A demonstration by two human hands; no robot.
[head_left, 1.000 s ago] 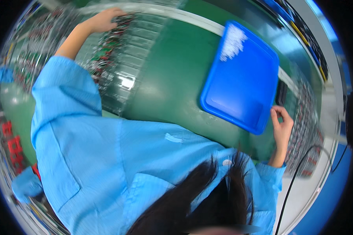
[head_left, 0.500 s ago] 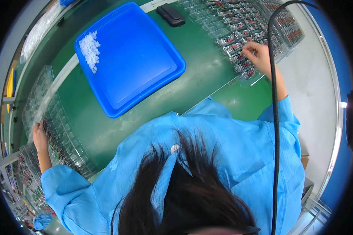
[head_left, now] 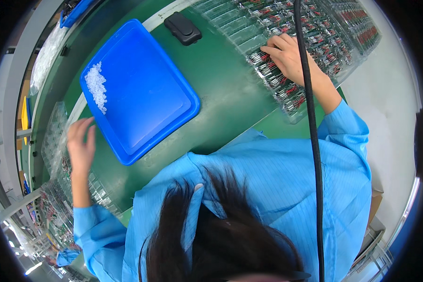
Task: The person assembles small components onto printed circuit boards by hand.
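Curling over the clear trays (head_left: 246, 36) is the right hand (head_left: 289, 58), back upward, fingertips bunched low among the red-and-metal parts (head_left: 293, 101); can't tell whether they pinch one! Across the green bench (head_left: 230, 89), there's the left hand (head_left: 81, 145), slightly blurred, thumb and fingers apart, just beside the blue tray (head_left: 143, 94). White pellets (head_left: 96, 87) heap along the tray's left side, a black case (head_left: 182, 29) near its far end.

Bright light. Pale shine on table (head_left: 230, 87). Left hand (head_left: 81, 145) looks blurry. Lines bend near edges. Corners all black.
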